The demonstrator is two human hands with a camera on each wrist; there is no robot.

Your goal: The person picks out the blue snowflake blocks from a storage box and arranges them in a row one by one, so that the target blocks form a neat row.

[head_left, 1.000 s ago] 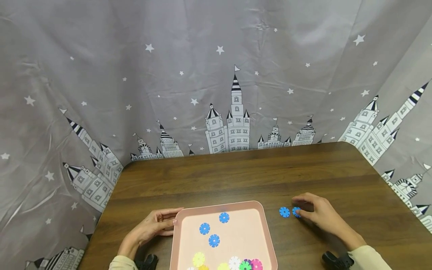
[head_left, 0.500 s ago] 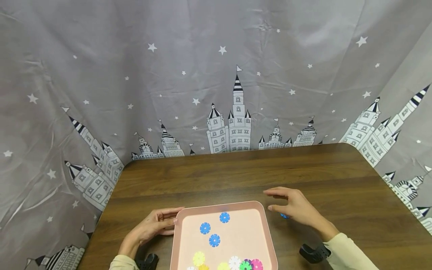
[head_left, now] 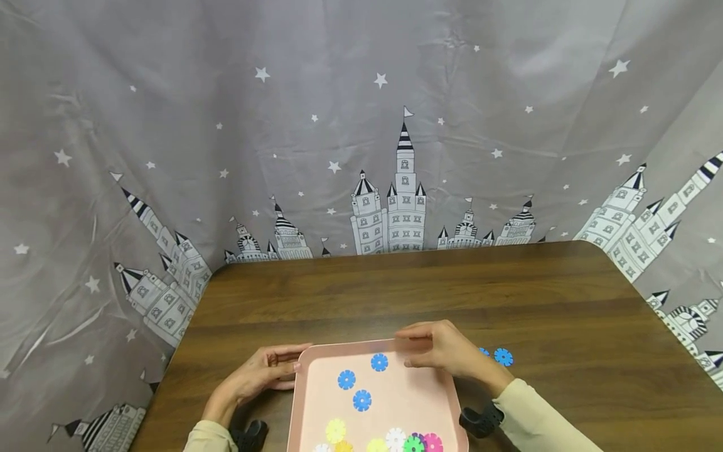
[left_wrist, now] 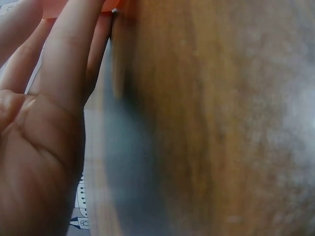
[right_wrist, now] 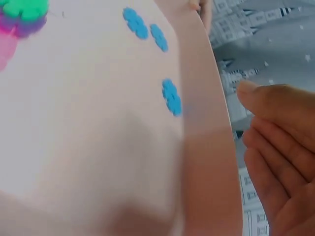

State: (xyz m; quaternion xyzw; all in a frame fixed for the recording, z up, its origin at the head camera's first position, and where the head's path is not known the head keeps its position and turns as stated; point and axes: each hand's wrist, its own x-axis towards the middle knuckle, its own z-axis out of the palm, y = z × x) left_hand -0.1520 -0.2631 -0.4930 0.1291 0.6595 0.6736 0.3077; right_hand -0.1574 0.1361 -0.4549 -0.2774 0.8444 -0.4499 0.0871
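A shallow pink tray lies on the table. Three blue notched plastic discs rest in its upper left and middle. My left hand holds the tray's far left corner, thumb on the rim and fingers along the outside; only a bit of tray shows past the fingers in the left wrist view. Over the far right corner hovers my right hand, thumb and fingers apart, nothing between them. In the right wrist view it is beside the tray's wall. Two more blue discs lie on the table, one partly hidden by the right hand.
Yellow discs, a white disc, a green disc and a pink disc are at the tray's near side, cut off by the frame. Behind the brown wooden table hangs a grey castle-print curtain.
My right hand has left the two blue discs on the table and moved left over the tray's far right corner. My left hand has stayed on the tray.
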